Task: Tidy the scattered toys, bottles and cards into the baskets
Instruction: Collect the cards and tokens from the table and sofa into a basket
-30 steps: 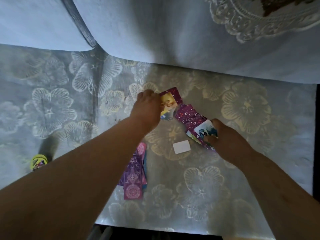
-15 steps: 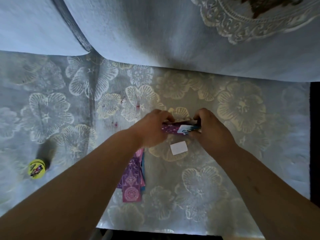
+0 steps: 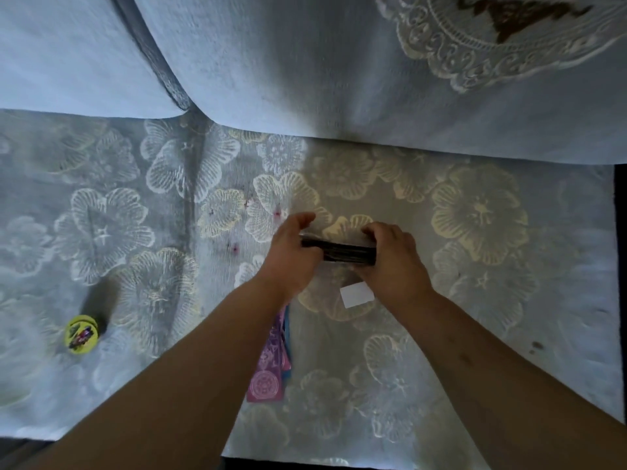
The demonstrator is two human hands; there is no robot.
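Card stack (image 3: 339,252) pinched edgewise between left hand (image 3: 292,259), right hand (image 3: 393,262).

Your left forearm (image 3: 210,351) covers the upper pink patterned cards (image 3: 268,374); the dark card stack (image 3: 339,252) shows only its edges; the round yellow toy (image 3: 81,334) has unreadably blurred print.

Floral cloth (image 3: 475,215) covers the whole surface, w/ pale-blue cushions (image 3: 305,62) along the far edge. On it: small white card (image 3: 356,295) approx. centre; pile of pink-purple cards (image 3: 269,371) twd near edge, part hidden; yellow round toy (image 3: 81,334) well apart, nr left edge.
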